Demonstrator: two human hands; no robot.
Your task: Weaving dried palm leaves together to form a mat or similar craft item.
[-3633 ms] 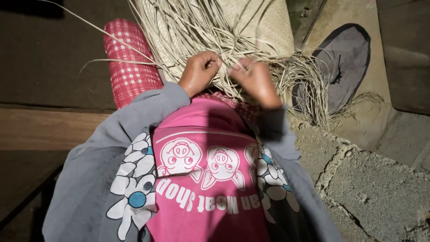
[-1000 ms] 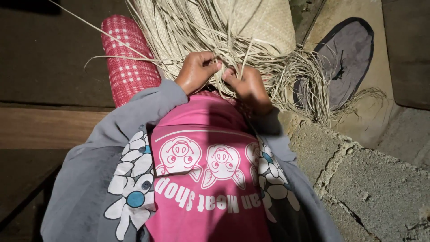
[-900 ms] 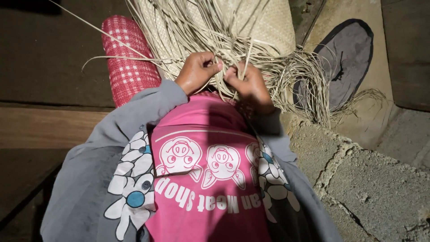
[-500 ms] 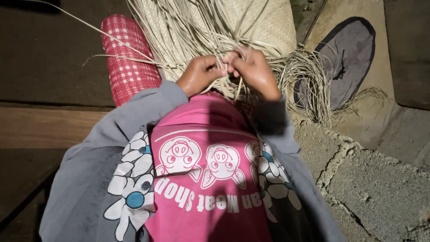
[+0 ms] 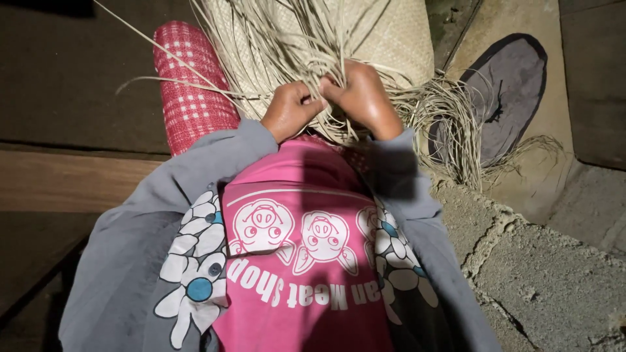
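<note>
The head view looked down on a person's lap, where a woven mat lay with its unfinished edge of loose pale strips fanning toward the body. The left hand had its grip pinched together on a few strips at the mat's edge. The right hand touched it, fingers curled and clamped on a small bundle of strips that stood up above the knuckles. More strips trailed off to the right over a rough concrete block. A red checked cloth covered the leg beside the left hand. A grey oval mat lay beyond the trailing strips.
</note>
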